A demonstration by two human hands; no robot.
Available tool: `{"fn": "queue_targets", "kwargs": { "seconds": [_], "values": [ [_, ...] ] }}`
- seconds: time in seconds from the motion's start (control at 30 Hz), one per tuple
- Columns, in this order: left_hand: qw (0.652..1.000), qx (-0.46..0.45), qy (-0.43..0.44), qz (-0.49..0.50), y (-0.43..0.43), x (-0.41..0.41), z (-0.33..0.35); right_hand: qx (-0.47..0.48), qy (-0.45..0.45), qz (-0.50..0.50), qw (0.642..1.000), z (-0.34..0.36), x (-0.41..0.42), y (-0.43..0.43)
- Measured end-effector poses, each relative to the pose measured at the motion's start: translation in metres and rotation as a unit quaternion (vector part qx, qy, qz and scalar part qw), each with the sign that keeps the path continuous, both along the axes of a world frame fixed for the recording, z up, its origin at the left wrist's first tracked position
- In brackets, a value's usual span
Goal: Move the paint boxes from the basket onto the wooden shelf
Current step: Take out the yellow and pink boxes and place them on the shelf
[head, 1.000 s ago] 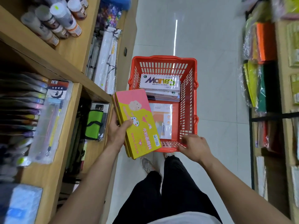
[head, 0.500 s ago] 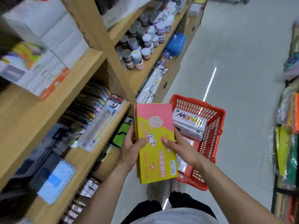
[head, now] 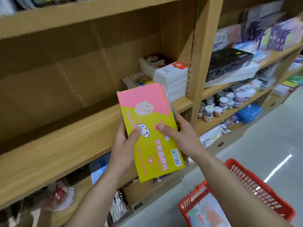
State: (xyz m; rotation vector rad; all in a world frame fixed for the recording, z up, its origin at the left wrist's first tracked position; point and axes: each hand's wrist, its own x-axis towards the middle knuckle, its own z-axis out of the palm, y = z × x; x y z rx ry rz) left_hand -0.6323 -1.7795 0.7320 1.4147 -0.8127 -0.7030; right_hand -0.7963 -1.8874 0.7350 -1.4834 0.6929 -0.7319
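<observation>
While the wooden shelf [head: 65,138] is filling most of the view, its wide middle board is lying largely bare, with a stack of white boxes [head: 170,76] sitting at the board's right end against the upright post. The red basket [head: 262,185] is sitting on the floor below and to the right of the shelf, well apart from it. A pale flat box [head: 208,213] is lying inside, too blurred to read.

The paint boxes [head: 152,136], a thin stack with a pink and yellow-green cover on top, are hanging tilted in the air just in front of the shelf's middle board. Their far end is pointing toward the white boxes; whether it is touching the board cannot be told.

The left hand [head: 124,145] is gripping the stack's left long edge, fingers curling beneath and thumb [head: 136,133] pressing on the cover. The right hand [head: 182,135] is gripping the right long edge, thumb lying across the cover and fingers [head: 177,119] wrapping behind.

Small paint jars [head: 221,102] are standing on a lower board of the shelf, right of the post.
</observation>
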Motion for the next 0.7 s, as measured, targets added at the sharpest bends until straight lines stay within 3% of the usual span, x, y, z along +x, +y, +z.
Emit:
{"fn": "queue_targets", "kwargs": {
  "seconds": [0.23, 0.53, 0.7],
  "values": [
    [0.996, 0.017, 0.008, 0.089, 0.008, 0.102, 0.030, -0.070, 0.054, 0.045, 0.995, 0.047, 0.116, -0.002],
    [0.993, 0.099, 0.024, 0.068, -0.013, 0.185, 0.003, 0.002, 0.168, 0.049, 0.985, 0.009, 0.203, -0.039],
    [0.996, 0.085, 0.028, 0.007, 0.003, 0.178, -0.002, 0.021, 0.095, 0.055, 0.994, 0.003, 0.177, -0.034]
  ]
}}
